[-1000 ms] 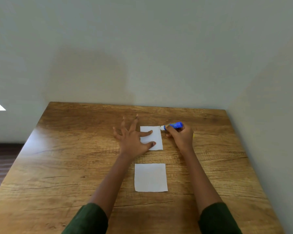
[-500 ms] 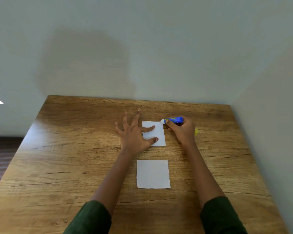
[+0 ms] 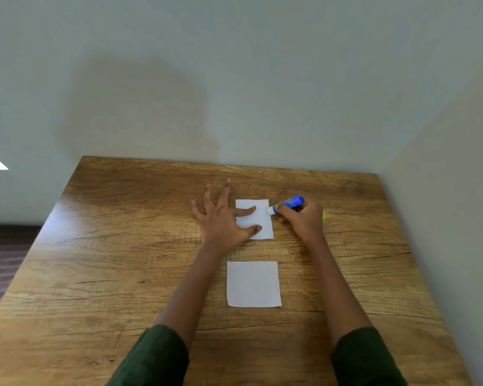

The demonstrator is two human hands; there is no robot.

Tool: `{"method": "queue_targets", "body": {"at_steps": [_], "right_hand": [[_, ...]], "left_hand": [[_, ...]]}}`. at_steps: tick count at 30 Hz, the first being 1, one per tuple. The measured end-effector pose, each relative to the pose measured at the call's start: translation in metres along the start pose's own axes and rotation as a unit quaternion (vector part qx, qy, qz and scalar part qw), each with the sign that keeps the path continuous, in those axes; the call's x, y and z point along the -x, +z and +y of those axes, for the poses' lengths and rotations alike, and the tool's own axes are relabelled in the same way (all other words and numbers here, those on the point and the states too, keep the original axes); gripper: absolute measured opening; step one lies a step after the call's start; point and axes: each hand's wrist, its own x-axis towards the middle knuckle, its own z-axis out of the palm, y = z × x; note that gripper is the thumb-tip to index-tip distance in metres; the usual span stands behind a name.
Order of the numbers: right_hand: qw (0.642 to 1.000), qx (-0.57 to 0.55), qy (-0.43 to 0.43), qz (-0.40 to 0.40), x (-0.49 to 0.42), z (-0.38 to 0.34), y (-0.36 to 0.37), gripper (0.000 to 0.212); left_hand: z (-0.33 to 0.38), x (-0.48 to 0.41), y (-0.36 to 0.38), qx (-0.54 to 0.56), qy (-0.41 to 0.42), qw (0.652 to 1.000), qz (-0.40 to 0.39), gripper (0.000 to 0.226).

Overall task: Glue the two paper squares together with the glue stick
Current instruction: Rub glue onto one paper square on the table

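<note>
Two white paper squares lie on the wooden table. The far square is pinned flat by my left hand, whose spread fingers rest on its left part with thumb and forefinger on the sheet. My right hand grips a blue glue stick, tilted, with its white tip touching the far square's right edge. The near square lies bare, closer to me, between my forearms.
A small yellow thing, possibly the glue cap, peeks out behind my right hand. Walls close off the table at the back and on the right. The table's left edge drops to a dark floor.
The glue stick's tip has slid down along the far square's right edge from its top corner. My left hand stays pressed on the sheet. The head camera shifted slightly.
</note>
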Motion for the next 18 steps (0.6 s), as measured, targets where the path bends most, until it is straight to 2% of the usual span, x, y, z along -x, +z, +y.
{"method": "queue_targets", "body": {"at_steps": [18], "right_hand": [[0.998, 0.007, 0.004, -0.056, 0.018, 0.007, -0.011, 0.016]], "left_hand": [[0.000, 0.000, -0.001, -0.005, -0.004, 1.000, -0.009, 0.051]]}}
